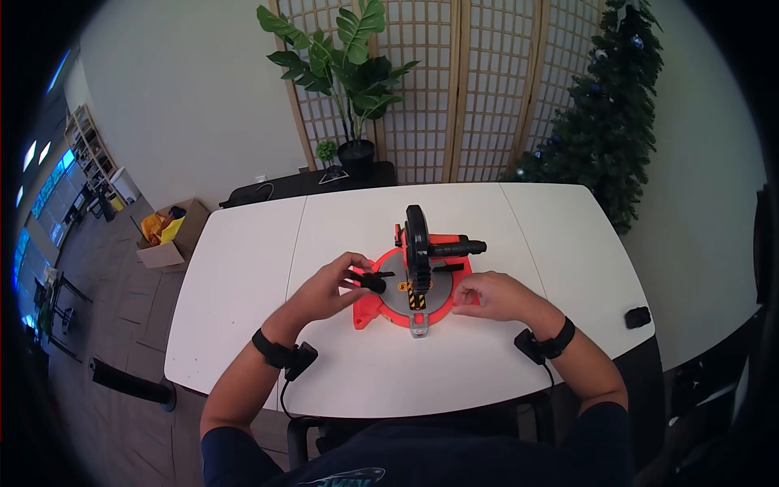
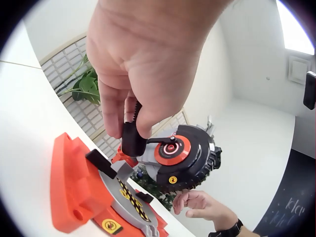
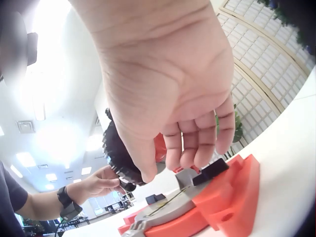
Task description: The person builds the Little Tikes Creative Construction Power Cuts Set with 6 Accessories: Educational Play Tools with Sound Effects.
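A toy miter saw with a red and grey base (image 1: 367,312) and a black upright blade guard (image 1: 416,243) stands mid-table. The left hand (image 1: 326,290) pinches a small black piece (image 1: 373,282) over the base's left side; in the left wrist view this black piece (image 2: 133,140) has a toothed stem between thumb and fingers. Beside the base's right edge, the right hand (image 1: 497,297) has its fingers loosely bent with nothing visible in them. The right wrist view shows that hand (image 3: 170,94) just above a black fence piece (image 3: 211,171) on the base.
A small black object (image 1: 638,317) lies at the table's right edge. Beyond the white table (image 1: 235,284) stand a potted plant (image 1: 355,154), a lattice screen (image 1: 487,97) and a decorated tree (image 1: 604,114). An open cardboard box (image 1: 188,231) is on the left.
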Demonstrator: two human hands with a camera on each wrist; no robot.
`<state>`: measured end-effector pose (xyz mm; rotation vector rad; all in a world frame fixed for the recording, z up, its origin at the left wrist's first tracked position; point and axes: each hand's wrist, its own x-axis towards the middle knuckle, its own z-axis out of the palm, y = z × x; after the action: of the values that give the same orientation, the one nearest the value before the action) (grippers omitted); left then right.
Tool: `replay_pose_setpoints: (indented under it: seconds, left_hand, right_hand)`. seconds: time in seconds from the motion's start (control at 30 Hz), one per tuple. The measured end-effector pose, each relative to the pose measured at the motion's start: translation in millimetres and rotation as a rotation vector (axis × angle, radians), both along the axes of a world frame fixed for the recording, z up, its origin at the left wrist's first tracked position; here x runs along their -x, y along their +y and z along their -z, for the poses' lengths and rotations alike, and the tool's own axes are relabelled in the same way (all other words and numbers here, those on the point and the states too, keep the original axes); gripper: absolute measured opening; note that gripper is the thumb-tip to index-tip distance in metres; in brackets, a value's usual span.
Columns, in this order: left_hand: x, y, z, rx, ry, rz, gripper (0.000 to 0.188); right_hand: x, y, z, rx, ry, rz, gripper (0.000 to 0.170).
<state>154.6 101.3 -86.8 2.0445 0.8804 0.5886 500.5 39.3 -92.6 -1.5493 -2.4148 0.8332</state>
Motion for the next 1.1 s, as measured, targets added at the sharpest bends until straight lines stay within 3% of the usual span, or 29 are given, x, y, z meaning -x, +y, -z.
replay_pose_setpoints:
  seconds: [0.23, 0.3, 0.4, 0.57, 0.7, 0.77, 0.9, 1.03, 1.1]
  left_hand:
    - [-22, -20, 2, 0.065, -0.036, 0.257, 0.04]
    - [-28, -23, 3, 0.061, -0.055, 0.277, 0.035]
    - [-32, -26, 4, 0.005, -0.009, 0.312, 0.033]
    - [-37, -28, 10, 0.022, -0.059, 0.382, 0.037]
    - [-41, -33, 18, 0.054, -0.103, 0.355, 0.039]
    - [-39, -33, 14, -0.133, 0.012, 0.338, 0.039]
    - [-28, -22, 8, -0.143, 0.173, 0.265, 0.041]
    - [-14, -7, 9, -0.103, 0.147, 0.152, 0.041]
    - [-9, -1, 8, -0.115, 0.229, 0.066, 0.04]
  right_hand:
    - [36, -17, 19, -0.01, 0.26, -0.144, 0.046]
    - [45, -19, 20, 0.077, 0.321, -0.126, 0.05]
    - [53, -19, 29, 0.02, 0.386, -0.141, 0.05]
    - [61, -19, 19, -0.002, 0.274, -0.124, 0.046]
    - [61, -15, 15, 0.058, 0.135, -0.158, 0.045]
    - [55, -12, 20, 0.052, 0.136, -0.203, 0.045]
    - [37, -8, 20, 0.14, 0.08, -0.223, 0.045]
    - [12, 6, 23, 0.201, 0.119, -0.187, 0.043]
    - [-2, 16, 21, 0.346, 0.181, -0.2, 0.035]
